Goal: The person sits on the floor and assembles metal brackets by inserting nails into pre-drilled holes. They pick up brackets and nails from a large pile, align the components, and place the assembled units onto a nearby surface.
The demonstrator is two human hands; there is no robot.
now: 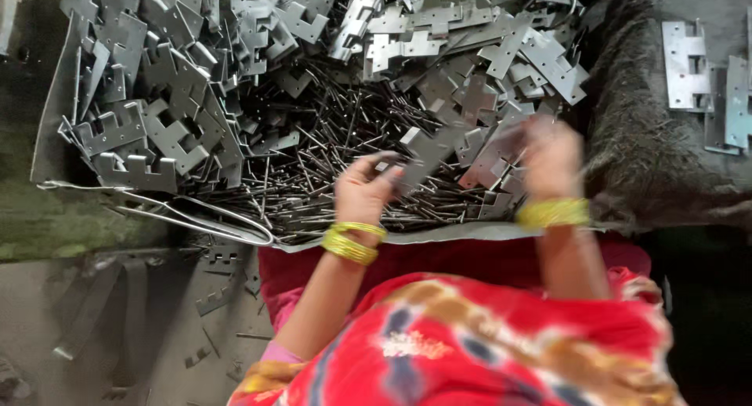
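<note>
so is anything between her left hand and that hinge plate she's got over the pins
Nothing visible. The left hand already has its fingers on the grey hinge plate, which the blurred right hand also reaches. The plate sits above the heap of thin metal pins, with loose plates piled around, not between.

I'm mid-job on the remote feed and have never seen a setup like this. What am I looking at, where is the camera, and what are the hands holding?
There is no machine here: a person works with two bare hands. The single picture comes from a camera on their head, looking down. The left hand pinches a flat grey hinge plate; the right hand is blurred, so its grip is unclear, but it is at the same plate. Both wrists wear yellow bangles. In front lies a heap of notched metal plates and thin metal pins on a grey sheet. A few assembled hinges lie at the far right.
</note>
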